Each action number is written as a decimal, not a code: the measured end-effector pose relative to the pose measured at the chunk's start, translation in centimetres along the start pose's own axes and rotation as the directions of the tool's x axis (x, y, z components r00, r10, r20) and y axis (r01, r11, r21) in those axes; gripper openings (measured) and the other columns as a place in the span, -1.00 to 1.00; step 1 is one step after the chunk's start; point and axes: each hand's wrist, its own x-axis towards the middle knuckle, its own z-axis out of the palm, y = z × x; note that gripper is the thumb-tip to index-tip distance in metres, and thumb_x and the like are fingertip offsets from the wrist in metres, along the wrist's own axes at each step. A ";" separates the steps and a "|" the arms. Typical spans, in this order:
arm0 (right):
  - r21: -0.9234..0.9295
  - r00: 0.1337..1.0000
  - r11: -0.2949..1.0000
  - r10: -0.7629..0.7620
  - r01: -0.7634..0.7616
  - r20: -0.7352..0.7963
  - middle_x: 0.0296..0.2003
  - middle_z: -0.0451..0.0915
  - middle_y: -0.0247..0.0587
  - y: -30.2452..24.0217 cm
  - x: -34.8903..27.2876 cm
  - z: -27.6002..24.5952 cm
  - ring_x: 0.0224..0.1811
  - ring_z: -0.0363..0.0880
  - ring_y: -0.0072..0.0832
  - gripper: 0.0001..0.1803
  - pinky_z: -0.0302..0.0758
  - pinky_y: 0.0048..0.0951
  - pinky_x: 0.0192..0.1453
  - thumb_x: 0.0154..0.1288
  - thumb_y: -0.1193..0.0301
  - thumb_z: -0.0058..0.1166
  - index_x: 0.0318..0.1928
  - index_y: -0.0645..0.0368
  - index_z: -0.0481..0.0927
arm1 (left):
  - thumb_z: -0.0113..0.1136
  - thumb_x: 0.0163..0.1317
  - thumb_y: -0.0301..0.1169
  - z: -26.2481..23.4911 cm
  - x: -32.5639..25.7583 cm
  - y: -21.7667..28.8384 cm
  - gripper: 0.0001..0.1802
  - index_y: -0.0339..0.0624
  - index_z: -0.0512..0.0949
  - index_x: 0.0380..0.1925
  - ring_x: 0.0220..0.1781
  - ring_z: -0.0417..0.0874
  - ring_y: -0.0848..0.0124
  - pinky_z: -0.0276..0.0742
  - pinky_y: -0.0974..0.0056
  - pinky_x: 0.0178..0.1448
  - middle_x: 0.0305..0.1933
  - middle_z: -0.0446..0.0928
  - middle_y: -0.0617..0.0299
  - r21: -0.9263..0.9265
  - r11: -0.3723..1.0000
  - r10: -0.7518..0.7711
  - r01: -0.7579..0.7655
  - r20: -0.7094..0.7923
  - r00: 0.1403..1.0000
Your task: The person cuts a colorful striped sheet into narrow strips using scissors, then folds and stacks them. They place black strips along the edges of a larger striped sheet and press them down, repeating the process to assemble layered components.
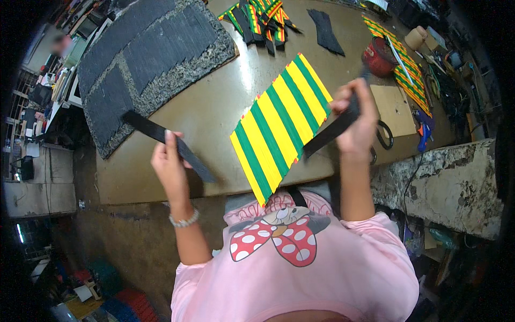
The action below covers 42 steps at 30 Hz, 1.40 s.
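Note:
Pinched between the thumb and fingers of my left hand (170, 161) is a flat black strip (144, 126), held above the table near its front edge. My right hand (359, 118), slightly blurred, is closed round another black strip (328, 134), whose lower end reaches the side of a striped panel. That panel (281, 123), made of slanting yellow and green bands, lies on the table between my hands. Its nearest corner juts past the front edge. Small red bits show along its two long sides.
A rough grey board (154, 95) covered with rows of black strips fills the table's left. Striped pieces (263, 19) and a black piece (325, 33) lie at the back. On the right are a red pot (379, 57), cardboard (394, 110), black-handled scissors (384, 134) and another striped sheet (418, 91).

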 end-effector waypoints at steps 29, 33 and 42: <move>-0.868 0.884 -0.235 0.287 0.438 0.369 -0.35 0.58 0.12 1.4 0.6 2.7 -0.16 0.59 0.09 -0.56 0.49 -0.03 -0.14 0.43 0.04 -0.05 -0.03 0.18 0.49 | 0.29 0.16 -0.43 1.8 -6.6 -3.4 -0.80 -0.14 0.65 -0.19 -0.01 0.56 0.18 0.37 0.09 0.09 -0.07 0.59 0.19 0.366 0.529 0.587 -0.765 0.493 0.642; -0.967 0.845 -0.100 0.512 0.236 0.154 -0.36 0.50 0.19 -1.9 -6.3 3.3 -0.24 0.51 0.21 -0.65 0.40 0.02 -0.18 0.53 0.17 -0.27 -0.16 0.24 0.39 | 0.22 0.22 -0.60 0.6 -9.5 -2.5 -0.87 -0.34 0.66 -0.23 -0.36 0.62 0.52 0.52 0.41 -0.34 -0.24 0.67 0.12 0.052 0.992 0.091 -0.119 0.379 0.921; -0.970 0.702 0.243 0.695 -0.028 0.154 -0.46 0.57 -0.32 4.7 -9.4 1.4 -0.44 0.46 -0.66 -0.79 0.40 -0.55 -0.36 0.36 0.37 0.17 -0.23 0.31 0.57 | 0.43 0.15 -0.40 2.3 -9.7 -2.7 -0.79 -0.36 0.66 -0.45 -0.58 0.45 0.65 0.36 0.48 -0.50 -0.60 0.57 0.28 0.186 0.981 -0.130 0.058 0.406 0.905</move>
